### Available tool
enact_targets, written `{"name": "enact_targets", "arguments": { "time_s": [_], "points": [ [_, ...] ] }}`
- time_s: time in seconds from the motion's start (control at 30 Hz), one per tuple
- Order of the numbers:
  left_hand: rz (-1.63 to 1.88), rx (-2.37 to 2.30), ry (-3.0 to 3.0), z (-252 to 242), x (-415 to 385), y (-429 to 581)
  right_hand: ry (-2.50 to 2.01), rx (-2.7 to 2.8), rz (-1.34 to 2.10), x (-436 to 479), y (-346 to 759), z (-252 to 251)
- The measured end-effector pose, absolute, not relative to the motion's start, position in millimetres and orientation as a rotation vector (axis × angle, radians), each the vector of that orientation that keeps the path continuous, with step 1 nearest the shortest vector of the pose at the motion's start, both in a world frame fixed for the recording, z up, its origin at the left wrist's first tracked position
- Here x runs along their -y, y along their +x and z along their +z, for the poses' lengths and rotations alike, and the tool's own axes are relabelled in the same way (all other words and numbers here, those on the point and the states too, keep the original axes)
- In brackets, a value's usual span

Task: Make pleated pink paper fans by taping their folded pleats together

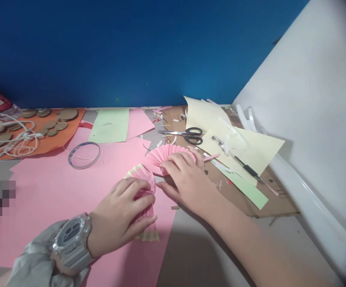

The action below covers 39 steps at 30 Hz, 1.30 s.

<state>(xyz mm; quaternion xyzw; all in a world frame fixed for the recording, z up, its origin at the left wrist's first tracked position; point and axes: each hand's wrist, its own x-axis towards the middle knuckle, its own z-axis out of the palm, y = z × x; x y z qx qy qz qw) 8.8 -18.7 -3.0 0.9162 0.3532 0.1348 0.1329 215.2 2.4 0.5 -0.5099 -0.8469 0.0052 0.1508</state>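
head view: my left hand, fingers curled shut, pinches a pink-and-yellow pleated paper fan at its waist. its long axis runs from me toward the black-handled steel scissors, well short of them. my right hand, flat and open, presses its fingertips on a spread pink pleated paper half-circle, which lies just short of the scissors and beside the fan's far end.

Two pleated fans, one pair of scissors, one tape ring, one knife
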Motion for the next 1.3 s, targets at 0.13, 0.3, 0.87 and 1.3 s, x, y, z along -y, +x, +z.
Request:
{"name": "enact_targets", "arguments": {
  "time_s": [0.13,0.3,0.87,1.3],
  "points": [
    [0.443,-0.954,2.636,-3.0,23.9,10.0,-1.469,2.446,-0.026,-0.9,208.7,-7.8],
    [0.500,-0.885,2.580,-1.5,23.4,9.1,-1.398,2.471,-0.048,1.2,207.5,-8.3],
    [0.417,-1.151,2.672,-3.2,18.5,14.2,-1.399,2.474,0.092,0.5,206.8,-6.0],
    [0.359,-1.152,2.651,-6.0,18.2,14.2,-1.339,2.501,0.213,-1.0,210.4,-10.0]
  ]
}}
